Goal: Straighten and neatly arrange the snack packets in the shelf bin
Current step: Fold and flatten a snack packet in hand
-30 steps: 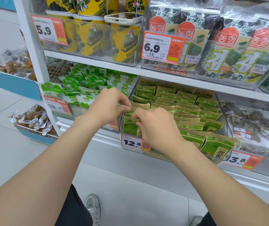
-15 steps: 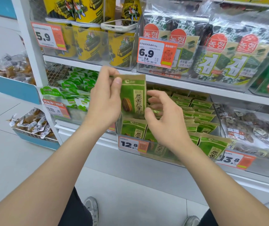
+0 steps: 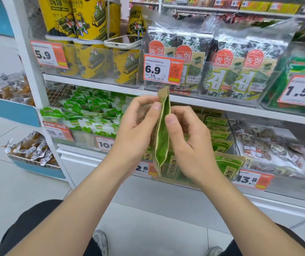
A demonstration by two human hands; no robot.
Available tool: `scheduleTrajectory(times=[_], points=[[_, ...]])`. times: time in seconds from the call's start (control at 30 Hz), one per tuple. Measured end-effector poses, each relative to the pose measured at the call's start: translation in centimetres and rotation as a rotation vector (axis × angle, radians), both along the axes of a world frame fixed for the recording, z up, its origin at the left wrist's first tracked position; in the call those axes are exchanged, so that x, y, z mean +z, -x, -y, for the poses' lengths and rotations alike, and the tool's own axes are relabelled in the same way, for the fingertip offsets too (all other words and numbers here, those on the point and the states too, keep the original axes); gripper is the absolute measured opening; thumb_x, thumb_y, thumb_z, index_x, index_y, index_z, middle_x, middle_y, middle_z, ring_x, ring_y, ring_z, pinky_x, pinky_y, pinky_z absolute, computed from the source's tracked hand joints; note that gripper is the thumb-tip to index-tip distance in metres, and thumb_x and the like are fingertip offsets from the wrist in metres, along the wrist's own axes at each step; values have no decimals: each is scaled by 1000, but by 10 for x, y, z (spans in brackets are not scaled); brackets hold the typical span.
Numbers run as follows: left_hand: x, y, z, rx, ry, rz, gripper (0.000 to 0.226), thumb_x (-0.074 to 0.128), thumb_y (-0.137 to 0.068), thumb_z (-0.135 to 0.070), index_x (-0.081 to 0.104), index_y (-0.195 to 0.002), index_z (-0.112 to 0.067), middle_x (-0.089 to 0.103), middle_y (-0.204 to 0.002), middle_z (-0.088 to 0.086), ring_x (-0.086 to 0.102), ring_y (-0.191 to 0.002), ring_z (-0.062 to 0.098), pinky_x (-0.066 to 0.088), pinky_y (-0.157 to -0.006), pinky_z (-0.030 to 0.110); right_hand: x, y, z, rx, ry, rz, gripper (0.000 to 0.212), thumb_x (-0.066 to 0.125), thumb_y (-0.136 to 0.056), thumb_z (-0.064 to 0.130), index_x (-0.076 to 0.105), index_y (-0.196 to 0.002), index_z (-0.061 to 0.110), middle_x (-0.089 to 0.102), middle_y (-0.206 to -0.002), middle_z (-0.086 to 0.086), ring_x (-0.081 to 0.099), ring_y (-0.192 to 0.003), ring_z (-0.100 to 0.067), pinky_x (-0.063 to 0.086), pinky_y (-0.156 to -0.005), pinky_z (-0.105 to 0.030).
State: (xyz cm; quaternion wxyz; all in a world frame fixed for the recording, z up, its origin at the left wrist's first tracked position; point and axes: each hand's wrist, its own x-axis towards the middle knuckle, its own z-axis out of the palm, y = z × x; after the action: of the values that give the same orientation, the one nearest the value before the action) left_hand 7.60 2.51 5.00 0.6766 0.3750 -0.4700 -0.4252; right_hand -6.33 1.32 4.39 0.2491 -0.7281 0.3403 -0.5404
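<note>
A green and tan snack packet (image 3: pixel 162 133) is held upright and edge-on in front of the shelf, lifted out of the bin. My left hand (image 3: pixel 135 133) pinches its left side with the thumb near the top edge. My right hand (image 3: pixel 188 143) pinches its right side, thumb on the packet's edge. Behind and below stands the clear shelf bin (image 3: pixel 194 182) with several matching green packets (image 3: pixel 220 133) in rows, the front ones leaning. A 12.8 price tag (image 3: pixel 145 169) on the bin's front is partly hidden by the held packet.
To the left is a bin of bright green and white packets (image 3: pixel 90 115); to the right, clear-wrapped brown snacks (image 3: pixel 270 145). The shelf above carries yellow cans (image 3: pixel 90 60), a phone (image 3: pixel 124 42) and seaweed packs (image 3: pixel 235 71). Blue bins of wrapped snacks (image 3: pixel 31 150) stand at far left.
A second ago both hands were down in the bin. My left hand lifted one packet out, my right hand joined it, and the packet has turned from face-on to edge-on.
</note>
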Motion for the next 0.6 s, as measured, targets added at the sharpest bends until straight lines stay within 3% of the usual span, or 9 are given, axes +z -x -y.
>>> scheduleTrajectory(times=[0.07, 0.17, 0.27, 0.37, 0.5, 0.6], points=[[-1, 7, -3, -77, -97, -85, 10, 67, -102, -26, 68, -112, -23, 76, -117, 16, 68, -102, 32, 54, -89, 54, 0, 4, 1, 15, -85, 33, 21, 60, -104, 38, 68, -112, 20, 71, -93, 9, 67, -86, -13, 53, -77, -32], [1, 11, -7, -156, -190, -118, 12, 71, -96, -29, 65, -100, -19, 72, -97, 9, 65, -84, 25, 51, -73, 39, 0, 10, 4, 20, -158, 126, 12, 65, -99, 27, 70, -106, 18, 75, -93, 1, 71, -86, -20, 58, -77, -37], [1, 14, -11, -141, -205, -59, 22, 78, -85, -34, 64, -94, -19, 70, -86, 9, 64, -72, 22, 49, -66, 36, -1, 15, 5, 27, -216, 162, 4, 73, -99, 19, 74, -100, 16, 78, -92, -3, 74, -85, -26, 61, -76, -42], [-2, 17, -9, -106, -225, -69, 14, 73, -96, -25, 63, -88, -19, 66, -78, 4, 61, -70, 23, 47, -63, 38, -3, 15, 6, 4, -259, 166, 11, 73, -101, 20, 75, -92, 13, 77, -84, -1, 69, -75, -16, 58, -73, -42], [-1, 16, -4, -108, -248, -110, 21, 68, -99, -15, 64, -79, -20, 69, -84, 4, 62, -73, 20, 47, -64, 31, -3, 15, 9, 42, -427, 282, 17, 68, -104, 19, 76, -94, 7, 76, -90, -14, 67, -83, -21, 58, -88, -58], [0, 13, -3, -122, -241, -93, 19, 68, -100, -15, 65, -82, -19, 72, -88, 3, 65, -75, 19, 48, -66, 32, 0, 15, 9, 59, -462, 296, 20, 68, -104, 19, 76, -98, 2, 76, -96, -24, 69, -85, -26, 58, -91, -58]])
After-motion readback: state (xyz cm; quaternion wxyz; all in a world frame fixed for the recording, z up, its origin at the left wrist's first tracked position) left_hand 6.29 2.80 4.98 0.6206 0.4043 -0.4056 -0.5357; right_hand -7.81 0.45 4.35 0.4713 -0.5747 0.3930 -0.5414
